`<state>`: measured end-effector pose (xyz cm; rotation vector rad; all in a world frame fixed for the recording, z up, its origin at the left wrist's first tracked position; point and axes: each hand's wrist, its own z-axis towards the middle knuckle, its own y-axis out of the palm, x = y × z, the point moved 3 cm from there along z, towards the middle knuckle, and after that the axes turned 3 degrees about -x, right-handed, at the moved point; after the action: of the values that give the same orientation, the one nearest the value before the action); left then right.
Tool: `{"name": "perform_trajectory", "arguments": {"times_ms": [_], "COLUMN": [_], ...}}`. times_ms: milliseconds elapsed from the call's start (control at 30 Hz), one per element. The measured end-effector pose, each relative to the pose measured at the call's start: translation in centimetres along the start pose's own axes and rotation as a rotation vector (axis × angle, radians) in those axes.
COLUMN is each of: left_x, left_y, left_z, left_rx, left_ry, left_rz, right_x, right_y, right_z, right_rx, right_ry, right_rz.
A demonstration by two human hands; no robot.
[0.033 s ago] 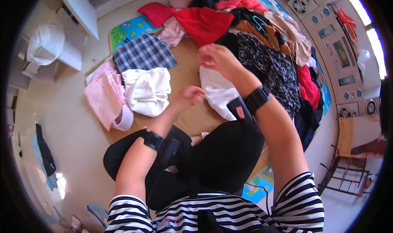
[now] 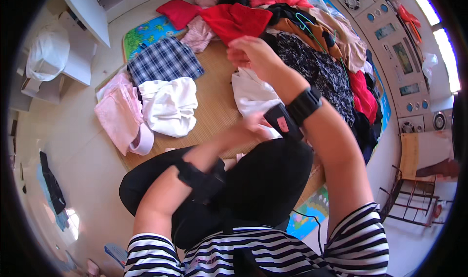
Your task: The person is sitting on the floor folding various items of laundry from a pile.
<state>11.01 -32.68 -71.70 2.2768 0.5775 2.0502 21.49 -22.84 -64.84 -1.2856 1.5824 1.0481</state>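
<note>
A rumpled white garment point(image 2: 251, 92) lies on the woven mat in front of my right knee. Over its far end is my right hand point(image 2: 256, 55), fingers loosely bent and apart, with nothing visible in them. Low by the garment's near edge, my left hand point(image 2: 253, 126) is smeared by motion; its grip and any contact with the cloth cannot be made out. To the left lie a bundled white garment point(image 2: 169, 106), a folded blue plaid garment point(image 2: 165, 60) and folded pink clothing point(image 2: 118, 111). A black device with a pink label point(image 2: 282, 123) sits by my right wrist.
A large heap of clothes, including a black-and-white patterned garment point(image 2: 317, 65) and a red cloth point(image 2: 236, 23), spreads along the far right. A green hanger point(image 2: 306, 22) rests on it. Beyond stand a cabinet point(image 2: 402, 57) and a metal rack point(image 2: 412, 196).
My left hand has moved right, from the open mat to the white garment's near edge. My right hand has shifted slightly up and left. The white garment looks more wrinkled.
</note>
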Motion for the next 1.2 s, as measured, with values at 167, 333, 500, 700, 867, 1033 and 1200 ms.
{"name": "perform_trajectory", "arguments": {"times_ms": [167, 333, 500, 700, 867, 1033, 1200], "left_x": [8.4, 13.3, 16.4, 4.9, -2.0, -9.4, -9.7], "left_y": [16.0, 15.3, 2.5, -8.7, -14.5, -17.8, -15.6], "left_z": [-1.0, -8.3, -15.6, -15.4, -12.0, -9.1, -9.0], "left_rx": [-0.479, -0.995, -0.707, 0.036, 0.331, 0.399, 0.835], "left_ry": [0.505, 0.276, -0.211, -0.612, -0.653, -0.525, -0.49], "left_rz": [-0.149, -0.276, -0.328, 0.341, 0.979, 0.739, 1.215], "right_x": [-7.9, -9.9, -3.7, 10.8, 17.3, 15.3, 18.1], "right_y": [3.9, 5.1, 7.3, 1.3, -0.4, 2.7, 2.8], "right_z": [-0.4, -3.0, -1.2, 0.7, -0.6, -0.9, -0.2], "right_rx": [0.049, -0.075, -0.28, 0.073, 0.291, 0.218, 0.023], "right_ry": [-0.048, 0.059, 0.135, 0.062, 0.017, -0.145, 0.038], "right_rz": [-0.638, -0.863, -0.678, -0.121, -0.189, -0.169, -0.078]}}
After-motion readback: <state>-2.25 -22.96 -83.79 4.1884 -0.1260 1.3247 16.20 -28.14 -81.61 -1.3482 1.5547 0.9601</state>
